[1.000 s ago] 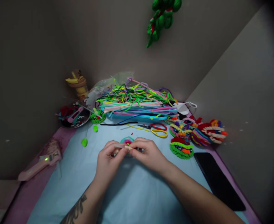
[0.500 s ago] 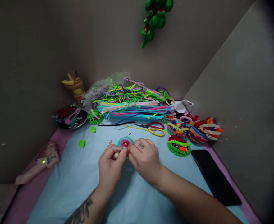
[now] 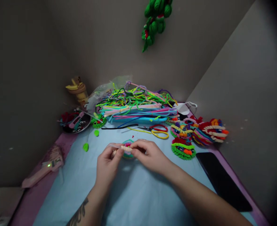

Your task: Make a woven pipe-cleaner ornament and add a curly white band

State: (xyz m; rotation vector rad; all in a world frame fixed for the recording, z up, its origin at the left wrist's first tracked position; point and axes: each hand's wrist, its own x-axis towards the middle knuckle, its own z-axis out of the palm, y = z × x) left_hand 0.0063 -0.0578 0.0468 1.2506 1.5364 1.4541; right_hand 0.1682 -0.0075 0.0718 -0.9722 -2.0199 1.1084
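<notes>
Between my two hands is a short cream-coloured twisted pipe cleaner (image 3: 126, 148). My left hand (image 3: 108, 160) pinches its left end between thumb and fingers, and a bit of cream shows inside the curl of the fingers. The right end sits between the thumb and fingertips of my right hand (image 3: 150, 155). Just behind and below the hands, a round coiled piece (image 3: 128, 156) in teal and pink lies on the light blue cloth (image 3: 129, 194), partly covered by the fingers. Scissors (image 3: 157, 131) with red and yellow handles lie beyond my right hand.
A heap of colourful pipe cleaners (image 3: 133, 106) fills a blue tray at the back. To the left are a pink glue gun (image 3: 46, 168) with a green light and a metal bowl (image 3: 84, 123). Finished fuzzy figures (image 3: 183, 148) and a black phone (image 3: 223, 180) lie right.
My right hand has turned and its fingers have opened out somewhat, so more of the cream pipe cleaner shows between the hands. The whole view has shifted slightly.
</notes>
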